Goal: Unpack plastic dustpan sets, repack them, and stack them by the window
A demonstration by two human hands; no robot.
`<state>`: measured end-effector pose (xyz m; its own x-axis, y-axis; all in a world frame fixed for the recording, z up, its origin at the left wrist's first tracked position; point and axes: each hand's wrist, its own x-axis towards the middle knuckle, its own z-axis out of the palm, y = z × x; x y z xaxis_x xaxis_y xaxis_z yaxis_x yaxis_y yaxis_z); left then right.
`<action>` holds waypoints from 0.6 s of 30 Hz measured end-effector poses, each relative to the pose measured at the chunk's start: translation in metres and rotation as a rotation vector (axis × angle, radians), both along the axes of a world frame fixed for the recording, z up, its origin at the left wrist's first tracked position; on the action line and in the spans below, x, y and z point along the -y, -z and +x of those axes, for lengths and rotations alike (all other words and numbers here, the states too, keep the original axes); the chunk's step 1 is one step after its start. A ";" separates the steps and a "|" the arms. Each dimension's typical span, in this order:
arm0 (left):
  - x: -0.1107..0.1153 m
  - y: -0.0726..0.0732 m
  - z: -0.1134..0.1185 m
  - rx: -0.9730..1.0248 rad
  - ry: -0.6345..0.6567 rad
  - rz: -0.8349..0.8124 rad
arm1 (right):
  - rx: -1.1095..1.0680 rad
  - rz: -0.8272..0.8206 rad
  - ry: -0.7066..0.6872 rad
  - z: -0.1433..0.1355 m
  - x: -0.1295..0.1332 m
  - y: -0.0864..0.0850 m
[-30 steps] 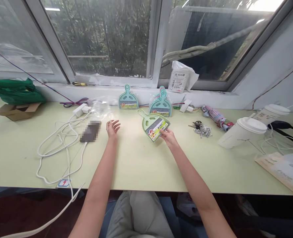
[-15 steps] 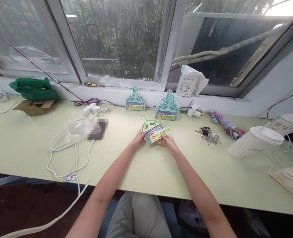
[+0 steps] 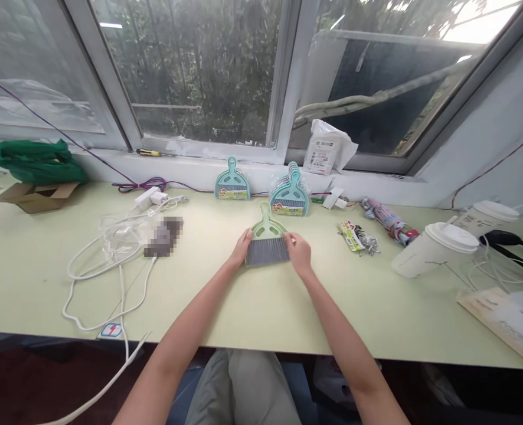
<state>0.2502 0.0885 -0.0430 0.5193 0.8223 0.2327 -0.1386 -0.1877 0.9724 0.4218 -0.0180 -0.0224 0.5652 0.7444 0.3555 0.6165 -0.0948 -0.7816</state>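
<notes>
A small light-green dustpan and brush set lies tilted between my hands over the table, handle pointing away from me and grey bristles towards me. My left hand is closed on its left edge. At the right edge, my right hand pinches it near the bristles' end. A printed label card lies to the right, on top of a bunch of keys. Against the wall behind stand a teal dustpan set and a stack of several more dustpan sets, all with labels.
White cables and a blurred dark object lie to the left. Beyond them sit an open cardboard box and a green bag. On the right are a folded umbrella and white paper cups.
The label card has come off the green dustpan set and now lies on the keys. My right hand has shifted to the dustpan's right edge, and the set points straighter away from me.
</notes>
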 end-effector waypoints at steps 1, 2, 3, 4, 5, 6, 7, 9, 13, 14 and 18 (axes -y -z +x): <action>0.006 -0.002 0.003 -0.003 0.039 0.042 | 0.152 -0.010 0.010 -0.013 -0.001 -0.001; 0.012 -0.004 0.005 -0.005 0.061 0.072 | 0.259 -0.017 0.022 -0.023 -0.001 -0.002; 0.017 -0.007 0.007 -0.005 0.071 0.093 | 0.329 -0.022 0.033 -0.029 -0.001 -0.003; 0.021 -0.009 0.008 0.000 0.073 0.110 | 0.364 -0.024 0.040 -0.032 0.000 -0.003; 0.023 -0.012 0.008 0.007 0.078 0.122 | 0.373 -0.021 0.044 -0.031 0.001 -0.004; 0.024 -0.015 0.007 0.014 0.090 0.130 | 0.366 -0.016 0.043 -0.029 0.002 -0.005; 0.024 -0.018 0.006 0.019 0.108 0.133 | 0.353 -0.008 0.038 -0.025 0.002 -0.006; 0.022 -0.024 0.004 0.015 0.135 0.132 | 0.328 0.010 0.026 -0.019 0.003 -0.007; 0.019 -0.027 0.003 -0.055 0.098 0.161 | 0.288 0.039 -0.005 -0.019 0.003 -0.007; 0.018 -0.026 0.003 -0.089 0.078 0.174 | 0.276 0.053 -0.009 -0.020 0.004 -0.008; 0.004 -0.025 -0.007 -0.279 -0.196 0.167 | 0.174 0.231 0.014 -0.016 0.015 -0.022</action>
<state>0.2430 0.0845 -0.0179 0.4179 0.8752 0.2437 0.1818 -0.3433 0.9215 0.4060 -0.0334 -0.0008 0.4905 0.6251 0.6072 0.7434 0.0635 -0.6658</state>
